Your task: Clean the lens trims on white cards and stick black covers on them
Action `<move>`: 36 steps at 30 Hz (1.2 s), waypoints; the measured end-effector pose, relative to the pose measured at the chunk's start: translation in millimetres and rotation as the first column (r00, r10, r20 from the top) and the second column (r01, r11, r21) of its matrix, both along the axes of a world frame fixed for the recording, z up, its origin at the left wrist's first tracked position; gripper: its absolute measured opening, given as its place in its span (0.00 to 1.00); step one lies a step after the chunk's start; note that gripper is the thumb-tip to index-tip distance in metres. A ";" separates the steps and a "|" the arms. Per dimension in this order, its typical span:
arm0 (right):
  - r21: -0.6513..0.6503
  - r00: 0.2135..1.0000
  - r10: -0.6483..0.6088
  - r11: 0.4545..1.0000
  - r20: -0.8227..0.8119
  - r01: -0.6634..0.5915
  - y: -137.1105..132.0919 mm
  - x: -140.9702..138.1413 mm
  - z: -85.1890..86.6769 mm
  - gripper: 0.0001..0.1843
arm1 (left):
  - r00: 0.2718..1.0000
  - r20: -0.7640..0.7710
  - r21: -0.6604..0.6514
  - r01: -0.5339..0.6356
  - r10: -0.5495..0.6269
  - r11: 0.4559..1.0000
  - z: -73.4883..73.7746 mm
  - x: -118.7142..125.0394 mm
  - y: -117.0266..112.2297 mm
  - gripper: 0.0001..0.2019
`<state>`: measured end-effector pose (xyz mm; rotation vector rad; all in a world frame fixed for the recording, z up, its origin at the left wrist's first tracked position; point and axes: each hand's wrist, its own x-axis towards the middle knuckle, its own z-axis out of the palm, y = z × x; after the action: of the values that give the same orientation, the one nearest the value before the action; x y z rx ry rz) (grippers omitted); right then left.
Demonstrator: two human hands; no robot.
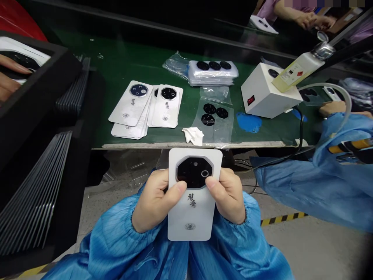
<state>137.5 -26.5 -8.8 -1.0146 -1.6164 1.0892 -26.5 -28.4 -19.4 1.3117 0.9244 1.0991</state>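
The left hand (pixel 153 200) and right hand (pixel 229 196) are pinching a white phone back (pixel 189 217) by its sides, near the black camera glass (pixel 194 173). It is showing at the bottom middle of the view, below the green table (pixel 131 58).

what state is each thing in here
left hand, gripping phone back, thumb at lens edge
right hand, gripping phone back, thumb at lens edge
phone back, held up, black lens on it
stacked phone backs, lying flat, overlapping
lens bag, flat on mat, three lenses inside
wipe, crumpled
red switch, on or off cannot tell
co-worker's hand, resting on mat
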 end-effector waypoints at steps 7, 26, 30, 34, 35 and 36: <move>-0.046 0.995 0.064 0.997 -0.073 -0.068 4.8 -1.5 -4.2 0.17 | 0.997 -0.045 0.156 -0.056 0.064 0.986 -6.4 -4.4 -0.1 0.18; -0.111 0.981 0.116 0.985 -0.153 -0.134 12.5 0.9 -10.3 0.16 | 0.990 -0.133 0.078 0.057 -0.046 0.995 -3.5 -3.7 8.4 0.15; -0.105 0.982 0.169 0.978 -0.085 -0.177 15.4 2.2 -9.7 0.18 | 0.979 -0.165 0.044 0.128 -0.119 0.991 -4.5 -1.2 13.4 0.17; -0.089 0.985 0.167 0.981 -0.050 -0.171 12.6 4.1 -16.0 0.18 | 0.958 -0.226 0.036 0.187 -0.174 0.982 -7.1 2.3 17.2 0.17; -0.090 0.987 0.154 0.983 -0.041 -0.157 12.2 4.5 -18.6 0.18 | 0.955 -0.240 0.043 0.187 -0.172 0.981 -8.2 3.2 18.2 0.18; -0.096 0.989 0.142 0.985 -0.030 -0.145 12.2 4.8 -21.4 0.18 | 0.954 -0.252 0.051 0.182 -0.163 0.982 -9.5 4.0 19.3 0.18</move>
<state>142.3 -14.3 -30.2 -0.9560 -1.6510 1.2831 -22.5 -9.0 -28.8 1.5853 0.9370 0.8533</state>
